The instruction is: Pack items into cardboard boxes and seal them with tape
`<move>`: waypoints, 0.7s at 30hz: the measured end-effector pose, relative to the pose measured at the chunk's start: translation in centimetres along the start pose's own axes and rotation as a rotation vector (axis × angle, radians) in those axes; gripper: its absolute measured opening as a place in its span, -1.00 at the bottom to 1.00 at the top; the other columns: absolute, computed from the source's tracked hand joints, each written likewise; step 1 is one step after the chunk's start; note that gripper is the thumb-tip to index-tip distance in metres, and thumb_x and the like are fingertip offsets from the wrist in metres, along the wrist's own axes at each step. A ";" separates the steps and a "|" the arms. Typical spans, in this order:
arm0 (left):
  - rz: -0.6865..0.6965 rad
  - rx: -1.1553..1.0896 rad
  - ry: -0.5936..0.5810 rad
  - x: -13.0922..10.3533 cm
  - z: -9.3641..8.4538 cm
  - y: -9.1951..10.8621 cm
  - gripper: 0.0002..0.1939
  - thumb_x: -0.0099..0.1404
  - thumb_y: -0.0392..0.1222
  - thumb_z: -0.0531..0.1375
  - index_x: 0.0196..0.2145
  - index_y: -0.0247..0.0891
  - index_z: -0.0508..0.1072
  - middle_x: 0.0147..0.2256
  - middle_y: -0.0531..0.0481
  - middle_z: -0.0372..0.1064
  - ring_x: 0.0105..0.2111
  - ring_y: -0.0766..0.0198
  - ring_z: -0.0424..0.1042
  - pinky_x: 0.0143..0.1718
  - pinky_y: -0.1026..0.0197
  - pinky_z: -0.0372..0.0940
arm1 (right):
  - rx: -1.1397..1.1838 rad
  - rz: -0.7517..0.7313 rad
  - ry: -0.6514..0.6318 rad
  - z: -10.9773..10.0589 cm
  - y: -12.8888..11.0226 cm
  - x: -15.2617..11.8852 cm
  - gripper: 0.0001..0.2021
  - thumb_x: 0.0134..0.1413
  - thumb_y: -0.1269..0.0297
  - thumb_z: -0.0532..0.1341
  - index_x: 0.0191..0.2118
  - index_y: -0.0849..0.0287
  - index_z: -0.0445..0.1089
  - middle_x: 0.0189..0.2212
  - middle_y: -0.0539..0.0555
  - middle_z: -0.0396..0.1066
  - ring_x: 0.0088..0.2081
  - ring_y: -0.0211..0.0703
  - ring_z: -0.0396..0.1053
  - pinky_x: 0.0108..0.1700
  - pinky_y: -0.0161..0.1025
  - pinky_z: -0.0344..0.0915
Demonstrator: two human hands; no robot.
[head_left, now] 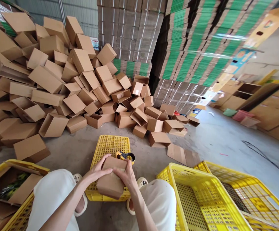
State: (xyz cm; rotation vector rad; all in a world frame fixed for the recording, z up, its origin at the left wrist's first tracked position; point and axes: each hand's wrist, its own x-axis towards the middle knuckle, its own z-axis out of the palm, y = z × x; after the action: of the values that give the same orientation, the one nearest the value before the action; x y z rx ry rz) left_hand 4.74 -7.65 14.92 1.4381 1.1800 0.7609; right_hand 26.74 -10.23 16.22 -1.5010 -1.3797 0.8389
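Between both palms I hold a small brown cardboard box [112,184], over an upturned yellow crate [114,144]. My left hand [102,169] grips the box's left side, its thumb lying across the top. On the opposite side my right hand [127,173] is closed round the edge, thumb also on top near the middle. Just beyond the box, a yellow and black tape dispenser [126,156] rests on the crate. The underside of the box and some of my fingertips are hidden.
Yellow crates [194,179] stand at my right. Another crate [25,210] at my left holds an open carton [25,194] with something green and yellow inside. Ahead lies a large heap of cardboard boxes [48,78], with stacked flat cardboard [190,48] behind.
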 end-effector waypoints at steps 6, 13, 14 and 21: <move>-0.007 -0.105 0.047 0.7 0.7 0.2 -0.24 0.29 0.21 0.30 0.35 -0.09 0.29 0.19 -0.11 0.52 0.07 0.00 0.58 0.08 0.11 0.45 | -0.030 0.077 -0.028 -0.2 0.4 0.5 -0.53 0.12 -0.16 0.34 -0.01 0.05 0.37 -0.18 0.06 0.57 -0.17 0.04 0.55 -0.10 -0.11 0.47; 0.052 0.093 0.238 0.7 2.0 -0.2 -0.47 0.53 0.18 -0.05 0.27 -0.02 0.41 0.34 -0.01 0.39 0.40 0.06 0.29 0.42 0.03 0.13 | -0.394 -0.083 0.037 1.2 -0.6 0.9 -0.57 0.08 -0.15 0.37 -0.09 0.03 0.42 -0.07 0.15 0.46 0.02 0.20 0.50 0.03 0.00 0.45; 0.048 0.092 0.236 0.5 1.9 -0.2 -0.46 0.53 0.18 -0.07 0.29 -0.02 0.39 0.37 -0.01 0.36 0.42 0.08 0.25 0.44 0.03 0.11 | -0.420 -0.075 0.050 1.5 -0.8 1.1 -0.57 0.09 -0.16 0.37 -0.09 0.03 0.42 -0.08 0.16 0.45 0.01 0.21 0.50 0.02 0.01 0.46; 0.006 -0.052 0.025 -0.6 1.3 0.7 -0.13 0.32 0.21 0.30 0.47 -0.02 0.12 0.33 -0.08 0.41 0.18 0.02 0.54 0.19 0.09 0.41 | -0.081 -0.046 -0.055 -0.9 -0.1 1.3 -0.64 0.21 -0.04 0.31 -0.01 0.05 0.54 -0.06 0.12 0.58 0.00 0.09 0.54 0.15 -0.03 0.42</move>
State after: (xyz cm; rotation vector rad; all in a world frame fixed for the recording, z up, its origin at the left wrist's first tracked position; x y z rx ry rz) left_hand 5.93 -8.61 15.37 1.3935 1.1666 0.8104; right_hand 27.69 -9.15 16.77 -1.5118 -1.4985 0.8091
